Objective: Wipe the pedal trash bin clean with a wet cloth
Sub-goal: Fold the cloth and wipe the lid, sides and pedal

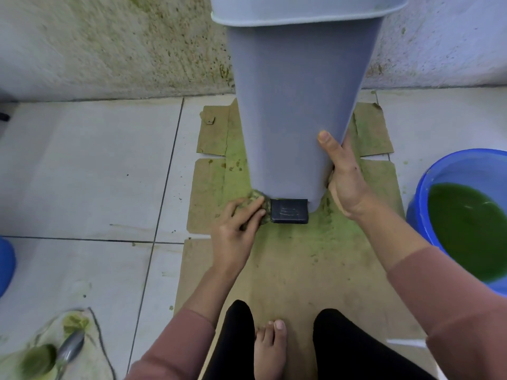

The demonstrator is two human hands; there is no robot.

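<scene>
While the grey pedal trash bin [296, 105] stood upright on stained cardboard [296, 270] by the wall, its lower right corner was clasped by the right hand [344, 176], with the thumb laid on the front face. A green-stained cloth [259, 204] was gripped in the curled fingers of the left hand [237, 226] and pressed against the bin's base, touching the black pedal [289, 211]. A blue bucket [419, 198] of green water was seen on the right.

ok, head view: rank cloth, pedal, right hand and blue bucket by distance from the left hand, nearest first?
1. cloth: gripped in the left hand itself.
2. pedal: just right of it, at the foot of the bin.
3. right hand: across, holding the bin's right edge.
4. blue bucket: far right, on the floor.
</scene>
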